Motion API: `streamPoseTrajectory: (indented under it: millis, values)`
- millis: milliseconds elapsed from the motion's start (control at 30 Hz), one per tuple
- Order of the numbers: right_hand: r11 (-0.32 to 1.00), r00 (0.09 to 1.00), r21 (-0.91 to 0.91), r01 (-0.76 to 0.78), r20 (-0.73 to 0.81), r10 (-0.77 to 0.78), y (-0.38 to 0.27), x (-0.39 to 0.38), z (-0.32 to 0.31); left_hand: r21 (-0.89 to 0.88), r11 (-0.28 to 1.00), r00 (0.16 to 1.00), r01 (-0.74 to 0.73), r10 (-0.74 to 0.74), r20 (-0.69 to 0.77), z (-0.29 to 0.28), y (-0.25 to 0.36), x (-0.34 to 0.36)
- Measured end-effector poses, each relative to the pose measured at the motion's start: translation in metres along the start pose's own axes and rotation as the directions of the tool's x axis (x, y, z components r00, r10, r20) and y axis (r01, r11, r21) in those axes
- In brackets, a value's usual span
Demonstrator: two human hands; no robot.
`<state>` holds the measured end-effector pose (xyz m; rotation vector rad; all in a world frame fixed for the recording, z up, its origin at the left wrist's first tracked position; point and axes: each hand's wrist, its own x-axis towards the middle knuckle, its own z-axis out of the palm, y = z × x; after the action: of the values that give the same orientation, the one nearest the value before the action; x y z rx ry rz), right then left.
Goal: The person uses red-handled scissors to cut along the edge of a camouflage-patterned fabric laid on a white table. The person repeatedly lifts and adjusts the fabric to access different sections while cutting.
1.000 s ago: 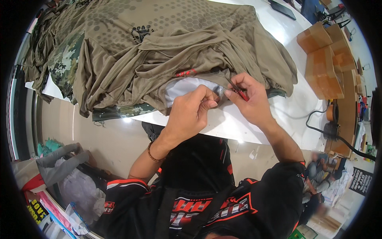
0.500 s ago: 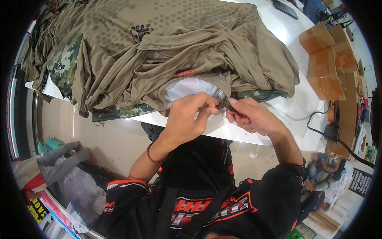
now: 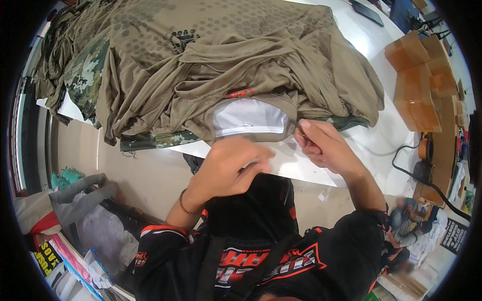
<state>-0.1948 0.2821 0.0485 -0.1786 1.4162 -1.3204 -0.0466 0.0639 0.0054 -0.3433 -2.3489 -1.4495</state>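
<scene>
A khaki shirt [image 3: 241, 50] with a hexagon pattern lies in folds on the white table [image 3: 297, 159]. Its collar opening faces me, showing a white inner panel [image 3: 246, 113]. My right hand [image 3: 324, 146] is closed beside the collar's right end. It grips thread snips [image 3: 296, 123], mostly hidden by the fingers, with a dark tip showing toward the fabric. My left hand [image 3: 228, 168] hangs just in front of the collar's near edge, apart from the right hand. Its fingers bend inward, but motion smears their tips, so whether they pinch anything cannot be seen.
Camouflage fabric [image 3: 89, 75] shows from under the shirt. Cardboard boxes [image 3: 414, 95] and a black cable [image 3: 427, 176] are at the right, and a dark phone-like slab [image 3: 367, 13] lies at the far right. Bags [image 3: 103, 231] stand lower left. People sit in the distance, lower right.
My left hand has moved down and away from the collar, uncovering the white inner panel. My right hand stays by the collar's right end, its snips now less visible.
</scene>
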Motion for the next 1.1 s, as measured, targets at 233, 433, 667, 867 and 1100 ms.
streamPoseTrajectory:
  millis: [233,433,667,867,1100]
  values:
    - [0.675,0.739,-0.596,0.434,-0.193,-0.645,0.017,0.006,0.011,0.230,0.906,0.742,0.355,-0.124,-0.658,-0.123,0.006,-0.074]
    - [0.527,0.667,-0.769,0.363,-0.181,-0.723,0.009,0.016,0.012,0.403,0.892,0.829,0.204,0.061,-0.555,-0.086,0.011,-0.047]
    - [0.487,0.689,-0.790,0.372,-0.116,-0.715,0.016,0.015,0.018,0.419,0.758,0.859,0.501,-0.374,-0.351,-0.039,0.005,-0.012]
    - [0.411,0.673,-0.770,0.489,0.032,-0.739,0.011,0.016,0.030,0.140,0.823,0.785,0.551,-0.453,-0.422,-0.040,0.004,-0.023]
    - [0.134,0.507,-0.704,0.698,0.353,-0.787,-0.007,0.031,0.052,0.046,0.810,0.757,0.584,-0.524,-0.390,-0.048,0.003,-0.030]
